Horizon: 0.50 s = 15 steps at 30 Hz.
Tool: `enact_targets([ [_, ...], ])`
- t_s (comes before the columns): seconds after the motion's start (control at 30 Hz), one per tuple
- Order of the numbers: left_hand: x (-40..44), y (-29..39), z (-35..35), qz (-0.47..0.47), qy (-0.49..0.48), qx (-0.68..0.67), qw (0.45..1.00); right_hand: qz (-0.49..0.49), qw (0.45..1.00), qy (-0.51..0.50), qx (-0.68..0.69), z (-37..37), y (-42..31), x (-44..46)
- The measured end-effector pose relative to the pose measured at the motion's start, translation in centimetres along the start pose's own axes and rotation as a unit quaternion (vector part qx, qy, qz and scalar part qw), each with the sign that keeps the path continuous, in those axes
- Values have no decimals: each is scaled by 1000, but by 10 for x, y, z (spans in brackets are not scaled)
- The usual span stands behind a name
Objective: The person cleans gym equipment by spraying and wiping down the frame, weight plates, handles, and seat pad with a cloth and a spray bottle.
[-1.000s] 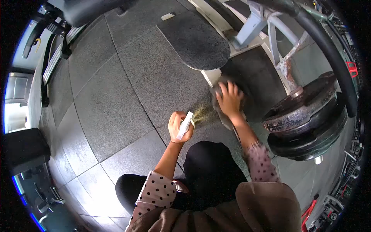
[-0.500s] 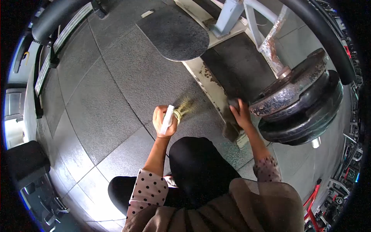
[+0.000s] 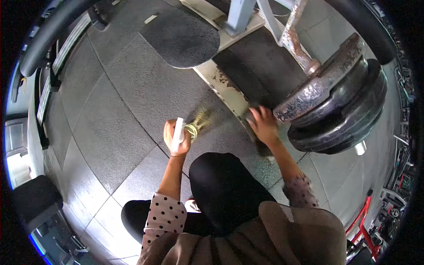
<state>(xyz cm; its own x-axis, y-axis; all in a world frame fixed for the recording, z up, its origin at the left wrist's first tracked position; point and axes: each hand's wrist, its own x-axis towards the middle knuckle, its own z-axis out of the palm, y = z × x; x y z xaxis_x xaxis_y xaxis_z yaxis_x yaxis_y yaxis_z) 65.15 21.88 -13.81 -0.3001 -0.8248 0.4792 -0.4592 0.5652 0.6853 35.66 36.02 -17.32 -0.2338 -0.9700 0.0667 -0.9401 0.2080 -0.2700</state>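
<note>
My left hand (image 3: 173,140) is closed round a spray bottle (image 3: 178,132) with a white trigger head, held above the floor mats. The bottle's round yellowish clear part shows beside my fingers, and a yellow glint lies on the floor past it. At the cream metal base beam (image 3: 226,90), with its chipped paint, is my right hand (image 3: 264,126). Its fingers curl over the beam's side onto a dark cloth (image 3: 260,146), which hangs down towards the beam's near end. My palm hides part of the cloth.
Stacked weight plates (image 3: 335,97) on a rusty arm jut out close to my right hand. A ribbed black footplate (image 3: 183,39) lies beyond the beam. A black padded bench (image 3: 37,201) stands at left, and a red metal frame (image 3: 363,216) at lower right.
My right hand has slid a little up along the beam with the cloth, its fingers more spread. The left hand keeps the spray bottle. The whole view has shifted slightly.
</note>
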Motion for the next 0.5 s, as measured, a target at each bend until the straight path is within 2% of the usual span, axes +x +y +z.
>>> enact_targets([
  [0.1, 1, 0, 0, 12, 2, 0, 1000, -5, 991, 118, -61, 23, -36, 79],
  [0.13, 1, -1, 1, 12, 7, -4, 1000, 34, 994, 87, -57, 28, -42, 92],
  [0.23, -2, -3, -1, -10, -17, -10, 1000, 48, 989, 140, -10, 27, -44, 75],
  [0.33, -2, -4, -1, 11, -10, 17, 1000, 41, 998, 37, -23, 5, -28, 7],
  [0.5, 0, -1, -1, 11, -1, 16, 1000, 114, 992, -26, -53, -6, 12, -134],
])
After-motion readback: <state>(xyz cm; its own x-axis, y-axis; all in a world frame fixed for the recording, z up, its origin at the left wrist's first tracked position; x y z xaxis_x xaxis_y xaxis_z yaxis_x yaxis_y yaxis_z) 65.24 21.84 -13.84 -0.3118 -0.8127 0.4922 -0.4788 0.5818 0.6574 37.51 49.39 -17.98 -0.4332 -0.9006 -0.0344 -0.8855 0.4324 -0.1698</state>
